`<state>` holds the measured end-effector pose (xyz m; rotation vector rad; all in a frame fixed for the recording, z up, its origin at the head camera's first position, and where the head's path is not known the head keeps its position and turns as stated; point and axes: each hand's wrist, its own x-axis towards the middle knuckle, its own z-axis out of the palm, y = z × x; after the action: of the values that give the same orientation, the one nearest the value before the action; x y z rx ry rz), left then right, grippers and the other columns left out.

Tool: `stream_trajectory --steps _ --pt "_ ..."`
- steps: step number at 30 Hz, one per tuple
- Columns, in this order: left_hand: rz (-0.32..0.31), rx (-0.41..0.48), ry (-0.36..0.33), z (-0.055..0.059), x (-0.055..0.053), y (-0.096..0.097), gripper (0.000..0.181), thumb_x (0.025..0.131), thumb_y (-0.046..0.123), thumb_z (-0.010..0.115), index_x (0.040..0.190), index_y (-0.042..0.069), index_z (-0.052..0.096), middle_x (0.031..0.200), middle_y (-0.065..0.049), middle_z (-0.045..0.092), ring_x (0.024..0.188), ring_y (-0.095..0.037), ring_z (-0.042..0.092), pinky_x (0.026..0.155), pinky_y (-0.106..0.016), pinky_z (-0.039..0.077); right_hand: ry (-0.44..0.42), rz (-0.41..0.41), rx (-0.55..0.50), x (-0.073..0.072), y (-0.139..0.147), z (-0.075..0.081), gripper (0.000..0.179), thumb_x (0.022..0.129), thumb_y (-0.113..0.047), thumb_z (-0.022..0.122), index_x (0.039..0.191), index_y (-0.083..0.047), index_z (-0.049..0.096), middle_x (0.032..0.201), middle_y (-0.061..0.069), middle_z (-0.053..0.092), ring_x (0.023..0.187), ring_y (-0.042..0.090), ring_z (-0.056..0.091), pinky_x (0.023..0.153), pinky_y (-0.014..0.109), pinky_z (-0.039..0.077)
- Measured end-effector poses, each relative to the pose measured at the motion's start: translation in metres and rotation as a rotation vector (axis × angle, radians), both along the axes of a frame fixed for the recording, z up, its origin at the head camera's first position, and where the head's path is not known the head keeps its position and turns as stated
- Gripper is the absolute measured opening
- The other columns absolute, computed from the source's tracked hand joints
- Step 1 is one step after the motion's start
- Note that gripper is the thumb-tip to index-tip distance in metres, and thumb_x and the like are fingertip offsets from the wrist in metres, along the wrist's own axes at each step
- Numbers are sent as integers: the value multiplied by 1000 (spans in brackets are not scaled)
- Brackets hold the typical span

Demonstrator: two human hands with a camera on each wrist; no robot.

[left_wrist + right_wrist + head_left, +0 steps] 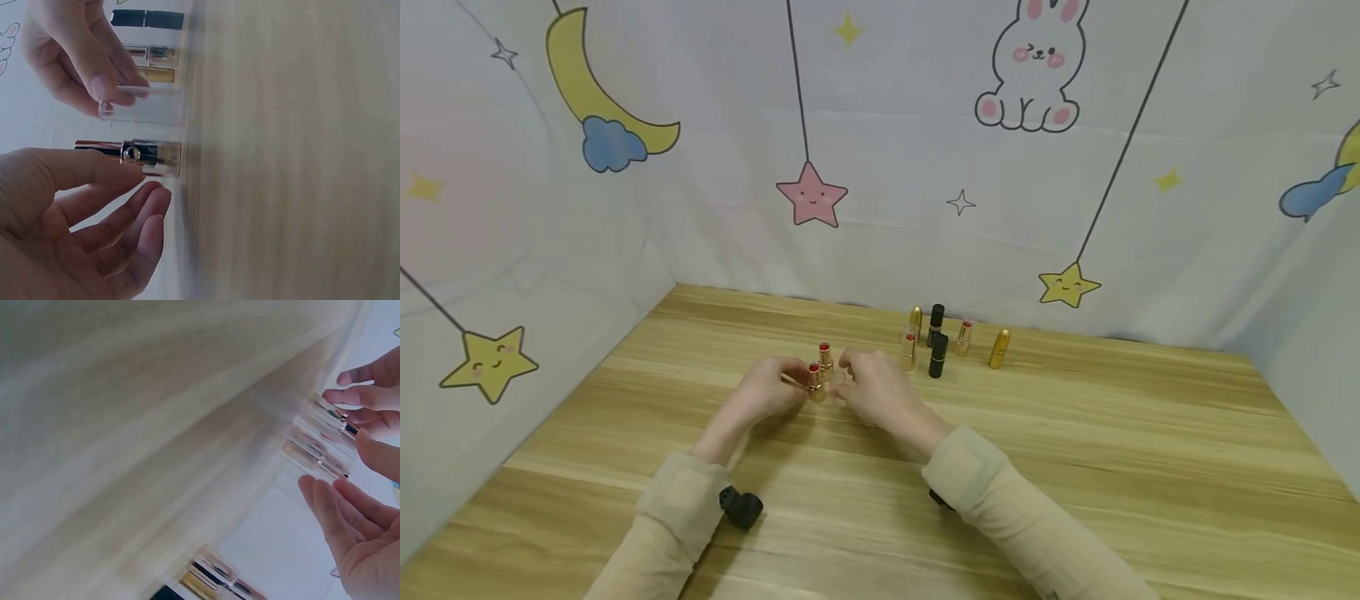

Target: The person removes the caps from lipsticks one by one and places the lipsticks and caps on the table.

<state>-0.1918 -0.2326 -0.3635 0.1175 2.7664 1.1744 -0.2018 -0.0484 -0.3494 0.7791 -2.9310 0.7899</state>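
Observation:
My left hand (772, 387) has its thumb and a finger at the gold base of a red lipstick (815, 377) in a clear holder, standing upright. In the left wrist view, that lipstick (150, 153) overlaps the left thumb, and the other fingers curl loosely below it. A second red lipstick (825, 360) stands just behind. My right hand (876, 387) pinches a clear lipstick cap (838, 379) close beside both lipsticks; the left wrist view shows its fingers at the top end of the clear cap (147, 107).
To the right stand several more lipsticks: black tubes (938, 357), gold bullet-shaped ones (999, 348), and uncapped red ones (963, 340). They are on the wooden table (1112, 450), near the cartoon-printed back curtain (887, 167). Black wrist devices (741, 507) sit by the sleeves.

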Motion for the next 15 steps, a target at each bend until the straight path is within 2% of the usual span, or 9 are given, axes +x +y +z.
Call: stream_trajectory --steps 4,9,12,15 --pt "8 -13 13 4 1 -1 33 82 4 60 114 0 67 107 -17 69 101 -33 65 85 -42 53 60 -8 10 3 5 5 40 87 -32 71 116 -6 64 109 11 71 78 19 66 74 34 55" --pt "-2 0 29 8 4 -1 37 80 3 62 117 -3 65 108 -20 69 99 -35 66 81 -39 54 118 -9 -17 7 11 8 37 89 -31 68 116 -7 65 118 9 68 87 22 68 82 37 55" --pt "-12 9 27 11 5 -1 38 80 2 62 118 -4 64 109 -21 68 98 -35 67 77 -37 54 119 -7 -44 9 15 10 33 90 -28 67 117 -8 65 121 8 67 87 22 68 82 37 55" --pt "-19 4 28 14 7 1 38 81 2 62 119 -3 63 111 -21 67 99 -35 66 76 -36 54 122 -11 -56 10 18 12 30 92 -25 64 118 -10 65 124 7 66 75 21 67 71 36 55"
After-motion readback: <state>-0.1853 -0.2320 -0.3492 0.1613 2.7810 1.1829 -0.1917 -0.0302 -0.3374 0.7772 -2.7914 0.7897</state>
